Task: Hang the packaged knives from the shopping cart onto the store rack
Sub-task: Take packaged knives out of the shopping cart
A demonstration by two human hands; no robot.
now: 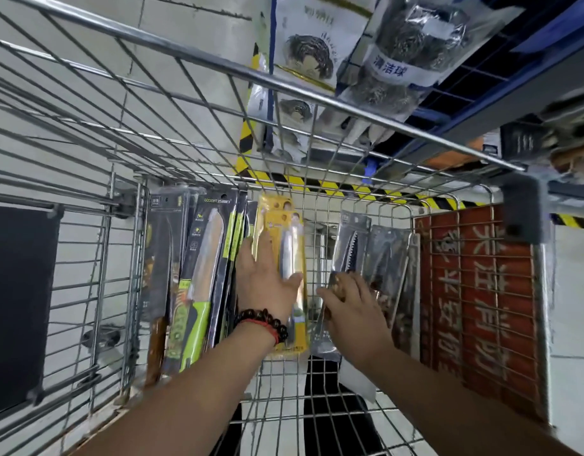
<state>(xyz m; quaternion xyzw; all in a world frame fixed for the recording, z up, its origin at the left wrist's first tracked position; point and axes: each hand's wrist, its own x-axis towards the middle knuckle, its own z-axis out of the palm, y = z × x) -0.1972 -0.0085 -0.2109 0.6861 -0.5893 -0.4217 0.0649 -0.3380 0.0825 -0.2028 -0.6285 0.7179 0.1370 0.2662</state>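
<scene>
Left hand (267, 278) lies flat on the yellow pack (285, 258); right hand (353, 304) clasps the grey pack (349, 248). Packs likely light, stiff, slippery; hold the card edges.

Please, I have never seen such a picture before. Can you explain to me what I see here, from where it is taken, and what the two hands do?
There is no machine here. A person wears a wide-angle camera on the head, so you look down along both arms into a wire shopping cart.

Packaged knives stand in the cart: a group on the left, among them a green-handled knife, and dark packages on the right.

The left hand, with a bead bracelet at the wrist, lies with straight fingers flat on a yellow knife package; it touches the package and does not grip it. The right hand reaches to a dark knife package; its fingers touch the package, but I cannot tell if they grip it.

Above the cart, bags of steel scrubbers hang on the store rack.
</scene>
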